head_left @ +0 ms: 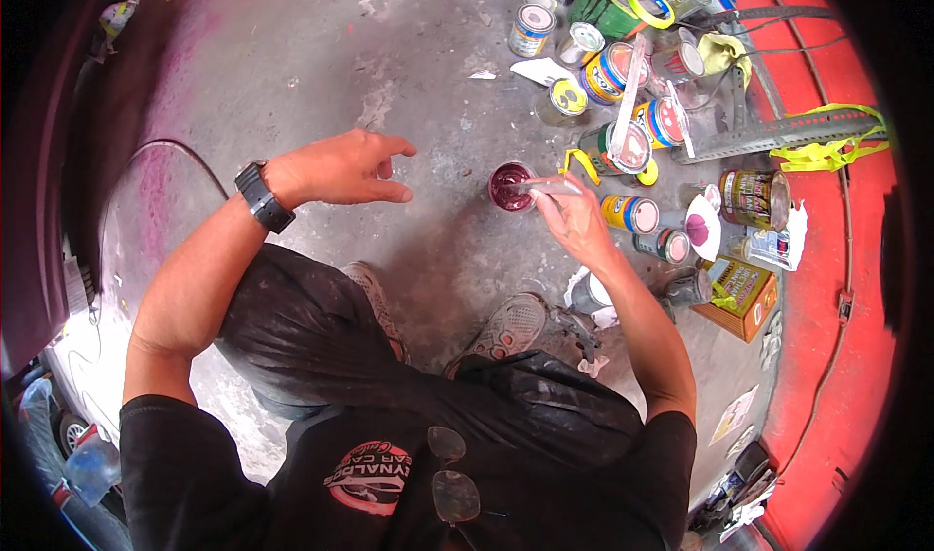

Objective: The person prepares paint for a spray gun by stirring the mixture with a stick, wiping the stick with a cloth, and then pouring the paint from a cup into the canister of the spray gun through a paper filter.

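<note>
A small round cup [496, 201] of dark red, glossy paint stands on the grey concrete floor in front of me. My right hand [574, 218] is closed on a flat, pale stirring stick [547, 188], whose far end dips into the paint. To the left of the cup, apart from it, my left hand [341, 169] hovers with nothing in it. Its thumb and index finger are stretched out and spread; the other fingers are partly curled. A dark watch [264, 198] is on the left wrist.
Paint cans crowd the right side, among them a green can [608, 6] with a yellow tape roll [651, 6] on it. A yellow-brown box [744, 298] stands by the red wall [827, 288]. A hose [185, 147] curves across the left floor. My shoes [506, 329] are just below the cup.
</note>
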Tool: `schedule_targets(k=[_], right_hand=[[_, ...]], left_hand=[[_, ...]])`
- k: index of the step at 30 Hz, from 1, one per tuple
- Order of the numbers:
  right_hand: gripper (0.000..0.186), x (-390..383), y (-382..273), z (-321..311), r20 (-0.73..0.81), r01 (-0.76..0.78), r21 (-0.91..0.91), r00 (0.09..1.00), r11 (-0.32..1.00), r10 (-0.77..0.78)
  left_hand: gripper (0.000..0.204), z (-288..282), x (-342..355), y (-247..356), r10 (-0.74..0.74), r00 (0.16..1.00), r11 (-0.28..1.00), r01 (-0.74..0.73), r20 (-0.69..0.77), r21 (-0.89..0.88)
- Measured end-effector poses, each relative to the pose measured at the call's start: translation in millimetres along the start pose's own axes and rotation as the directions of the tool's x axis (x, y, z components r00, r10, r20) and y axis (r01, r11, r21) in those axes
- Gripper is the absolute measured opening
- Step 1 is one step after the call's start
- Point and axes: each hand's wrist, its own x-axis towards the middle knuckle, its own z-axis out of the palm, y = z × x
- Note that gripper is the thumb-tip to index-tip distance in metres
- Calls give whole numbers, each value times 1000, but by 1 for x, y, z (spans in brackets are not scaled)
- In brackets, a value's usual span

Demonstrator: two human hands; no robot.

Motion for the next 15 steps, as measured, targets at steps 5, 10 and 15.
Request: schedule_targets(k=[5,10,15], right_hand=[[17,0,2,2,-28,100,-192,994,976,-107],[14,0,-1,4,17,-32,4,999,999,31],[17,3,-1,-5,-62,99,-53,993,994,-102]], left_hand=[[62,0,1,-1,5,1000,1000,-5,8,-10],[63,1,1,-1,21,999,1000,-21,-31,-4],[62,1,0,-2,2,1000,1000,-2,-7,-12]])
